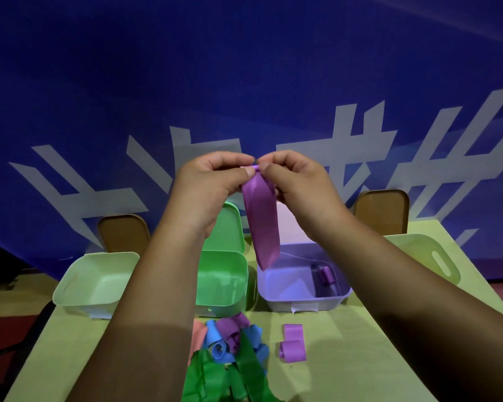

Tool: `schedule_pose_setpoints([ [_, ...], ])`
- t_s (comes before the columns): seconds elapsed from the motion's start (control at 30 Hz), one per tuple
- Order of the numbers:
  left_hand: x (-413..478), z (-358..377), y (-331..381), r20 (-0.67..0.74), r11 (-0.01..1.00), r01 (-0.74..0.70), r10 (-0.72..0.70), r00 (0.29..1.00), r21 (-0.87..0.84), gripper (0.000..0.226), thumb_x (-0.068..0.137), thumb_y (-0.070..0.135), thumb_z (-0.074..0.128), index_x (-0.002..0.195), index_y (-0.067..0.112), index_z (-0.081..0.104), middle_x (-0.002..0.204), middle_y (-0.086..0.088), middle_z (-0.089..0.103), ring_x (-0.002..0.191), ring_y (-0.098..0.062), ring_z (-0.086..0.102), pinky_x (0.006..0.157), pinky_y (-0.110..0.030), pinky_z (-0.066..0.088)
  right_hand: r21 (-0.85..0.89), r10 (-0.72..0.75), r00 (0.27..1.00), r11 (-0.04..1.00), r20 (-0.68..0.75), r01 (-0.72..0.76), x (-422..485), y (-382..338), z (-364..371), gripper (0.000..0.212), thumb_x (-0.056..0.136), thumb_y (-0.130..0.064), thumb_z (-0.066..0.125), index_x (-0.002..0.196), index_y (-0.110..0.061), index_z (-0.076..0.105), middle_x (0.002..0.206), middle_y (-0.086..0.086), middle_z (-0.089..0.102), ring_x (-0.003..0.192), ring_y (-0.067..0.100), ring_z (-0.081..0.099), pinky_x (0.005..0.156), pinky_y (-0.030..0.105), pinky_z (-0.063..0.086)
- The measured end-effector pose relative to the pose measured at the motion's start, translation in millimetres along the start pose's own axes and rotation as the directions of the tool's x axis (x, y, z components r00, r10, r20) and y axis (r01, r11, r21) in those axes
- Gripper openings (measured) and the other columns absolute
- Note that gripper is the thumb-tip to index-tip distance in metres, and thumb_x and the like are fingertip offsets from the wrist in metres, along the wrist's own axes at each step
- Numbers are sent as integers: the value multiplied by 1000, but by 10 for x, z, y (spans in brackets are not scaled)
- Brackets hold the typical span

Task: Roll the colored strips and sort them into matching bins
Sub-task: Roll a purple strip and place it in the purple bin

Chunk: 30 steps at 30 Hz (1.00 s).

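Nearest, a loose heap of green, blue, purple and pink paper strips [230, 358] lies unsorted on the yellow-green table [346, 358], with a half-curled purple strip [293, 342] just beside it, so most work looks left. Above, the left hand [212, 181] and right hand [296, 181] pinch with curled fingers the top of a long purple paper strip [262, 224], barely rolled, hanging over the translucent purple plastic bin [302, 304]. That bin holds one small purple roll [325, 275]; the bright green plastic bin [215, 300] and pale green plastic bin [79, 297] show none.
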<state>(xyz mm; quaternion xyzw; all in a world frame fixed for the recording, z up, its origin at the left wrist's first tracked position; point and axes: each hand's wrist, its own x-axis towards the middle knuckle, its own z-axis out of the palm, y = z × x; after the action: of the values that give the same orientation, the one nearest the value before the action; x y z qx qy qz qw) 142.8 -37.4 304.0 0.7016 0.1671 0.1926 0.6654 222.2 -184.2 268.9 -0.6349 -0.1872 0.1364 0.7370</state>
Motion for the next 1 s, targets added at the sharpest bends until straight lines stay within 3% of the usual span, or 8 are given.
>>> schedule_pose_setpoints([
  [0.07,6,18,0,8,999,8,-8,1000,-35,19,89,-3,81,102,11,82,99,-14,82,99,-29,80,98,-40,64,-6,-17,1000,1000,4,18,23,6,-8,10,95,-29,77,98,-20,80,85,4,75,77,17,62,78,40,52],
  [0.27,-22,37,11,40,985,61,-55,998,-161,28,91,-11,74,114,5,77,109,-19,76,101,-25,75,91,-28,64,-24,-32,999,999,22,33,68,-38,-15,7,99,-16,76,106,-20,77,82,-1,74,78,13,66,77,37,53],
  [0.43,-35,16,-10,30,976,74,-69,997,-205,27,94,-6,75,119,2,74,113,-23,76,101,-27,76,97,-35,63,-3,-39,999,999,36,39,44,-74,17,14,99,-7,74,107,-18,75,79,-5,70,78,13,64,76,35,53],
  [0.67,-132,-14,-13,-43,991,41,-47,998,-125,12,95,3,79,106,6,78,112,-26,78,100,-32,77,104,-51,61,-1,-76,995,997,66,76,-34,-76,36,17,96,-7,78,109,-17,73,88,0,72,85,13,67,79,32,56],
  [0.8,-203,-60,6,-77,991,17,-27,997,-130,18,94,-2,78,111,3,77,112,-28,78,105,-37,77,102,-48,63,37,-33,997,999,71,31,-70,-63,100,21,91,-13,83,110,-18,76,101,14,77,92,20,71,92,46,58],
  [0.9,-265,-91,13,-87,992,11,-23,996,-129,20,94,-4,77,111,5,77,112,-28,77,109,-40,77,99,-45,64,54,-17,999,998,48,14,-103,-36,147,17,87,-31,82,101,-22,80,103,12,78,92,20,72,88,42,58],
  [1.0,-318,-124,23,-92,993,21,-32,995,-120,22,94,-5,76,113,7,76,115,-27,76,106,-38,77,97,-44,65,21,-33,999,999,26,33,-156,-14,165,10,98,-25,77,102,-17,80,96,6,79,84,13,70,81,34,59],
])
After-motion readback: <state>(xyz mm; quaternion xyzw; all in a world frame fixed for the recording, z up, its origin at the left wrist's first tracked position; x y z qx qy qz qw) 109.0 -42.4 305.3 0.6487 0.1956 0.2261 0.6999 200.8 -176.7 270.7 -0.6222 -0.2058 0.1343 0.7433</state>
